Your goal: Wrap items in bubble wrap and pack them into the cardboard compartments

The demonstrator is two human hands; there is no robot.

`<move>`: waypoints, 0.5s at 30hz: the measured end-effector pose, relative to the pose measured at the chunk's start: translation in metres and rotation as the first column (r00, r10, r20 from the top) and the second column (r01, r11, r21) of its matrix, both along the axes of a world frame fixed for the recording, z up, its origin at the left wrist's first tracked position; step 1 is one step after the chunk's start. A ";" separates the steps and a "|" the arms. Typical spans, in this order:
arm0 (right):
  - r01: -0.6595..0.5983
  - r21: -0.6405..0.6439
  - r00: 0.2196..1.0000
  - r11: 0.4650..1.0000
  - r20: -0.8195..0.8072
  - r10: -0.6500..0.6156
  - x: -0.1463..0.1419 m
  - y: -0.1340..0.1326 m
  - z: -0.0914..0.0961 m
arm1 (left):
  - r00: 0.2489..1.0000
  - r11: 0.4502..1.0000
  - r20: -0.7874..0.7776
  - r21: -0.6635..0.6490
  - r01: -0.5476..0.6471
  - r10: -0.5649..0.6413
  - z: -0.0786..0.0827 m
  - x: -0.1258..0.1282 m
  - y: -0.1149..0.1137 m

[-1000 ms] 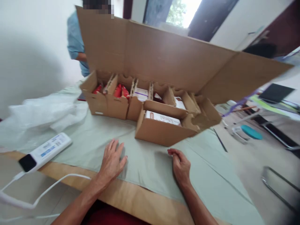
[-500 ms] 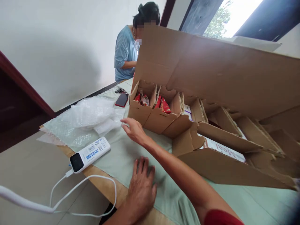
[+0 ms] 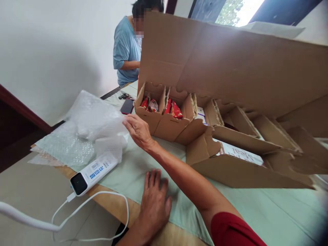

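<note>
My right hand (image 3: 139,132) reaches across to the left and pinches the near right edge of a sheet of clear bubble wrap (image 3: 94,114). That sheet is partly lifted, above more bubble wrap (image 3: 68,145) lying at the table's left end. My left hand (image 3: 155,198) lies palm down on the pale green tablecloth (image 3: 125,179), fingers stretched out and holding nothing. Right of my hands is a long brown cardboard box (image 3: 230,172) divided into compartments. Red packets (image 3: 176,110) sit in its left compartments, and a white box with "Meal" lettering (image 3: 238,153) in a front one.
A white device with a dark screen (image 3: 93,173) lies at the table edge, its white cable (image 3: 125,201) looping down. A phone (image 3: 127,106) and some keys (image 3: 125,96) lie behind the bubble wrap. Beyond the tall cardboard flap (image 3: 217,58) is a person in a blue shirt (image 3: 125,44).
My right hand has taken hold of the bubble wrap's edge, and the sheet has risen, part of it now overlapping the white device. My left hand stays flat on the cloth. The view has shifted slightly.
</note>
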State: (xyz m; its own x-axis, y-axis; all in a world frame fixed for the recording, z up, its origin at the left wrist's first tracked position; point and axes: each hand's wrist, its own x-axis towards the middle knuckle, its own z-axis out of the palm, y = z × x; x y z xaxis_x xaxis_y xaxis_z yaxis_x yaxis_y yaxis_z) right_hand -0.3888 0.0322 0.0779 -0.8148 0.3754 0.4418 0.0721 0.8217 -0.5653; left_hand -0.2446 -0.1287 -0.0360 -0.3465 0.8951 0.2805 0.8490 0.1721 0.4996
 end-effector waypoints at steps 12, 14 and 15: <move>-0.048 -0.962 0.948 0.268 -0.128 -0.292 0.168 0.016 -0.045 | 0.847 0.950 0.525 0.218 -0.222 0.077 -0.005 -0.011 -0.004; -0.029 -0.978 0.952 0.208 -0.091 -0.292 0.192 0.014 -0.057 | 0.790 0.945 0.605 0.191 -0.265 0.099 0.002 -0.012 -0.005; -0.021 -0.980 0.953 0.196 -0.079 -0.291 0.203 0.012 -0.063 | 0.735 0.945 0.674 0.186 -0.270 0.078 0.007 -0.012 -0.006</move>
